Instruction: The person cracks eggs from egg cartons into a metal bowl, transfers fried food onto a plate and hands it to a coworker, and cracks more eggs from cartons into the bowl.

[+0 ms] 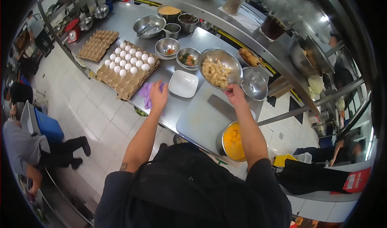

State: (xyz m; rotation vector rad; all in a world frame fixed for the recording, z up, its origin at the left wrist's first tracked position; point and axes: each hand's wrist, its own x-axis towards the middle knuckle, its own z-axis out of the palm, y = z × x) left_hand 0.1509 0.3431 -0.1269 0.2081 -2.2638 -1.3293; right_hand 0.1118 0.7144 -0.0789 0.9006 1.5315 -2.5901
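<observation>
My right hand [234, 94] grips the near rim of a steel bowl [233, 59]. The bowl is tilted and holds pale yellow, stick-like pieces [216, 72]; I cannot tell if they are pasta or fries. On the left, my left hand [159, 94] rests over a crumpled purple cloth [147, 94] at the table's near edge, its fingers apart. Between the hands stands a white square dish [183, 83] with nothing in it. A white cutting board [197, 117] lies under my right arm, with a broad-bladed knife [224, 108] on it.
A pot of orange-yellow liquid [234, 142] stands by my right forearm. White eggs [131, 59] fill part of a cardboard tray [117, 82] at left. Small bowls of chopped vegetables [187, 59] sit behind the dish. A steel shelf [242, 36] runs overhead; other people work nearby.
</observation>
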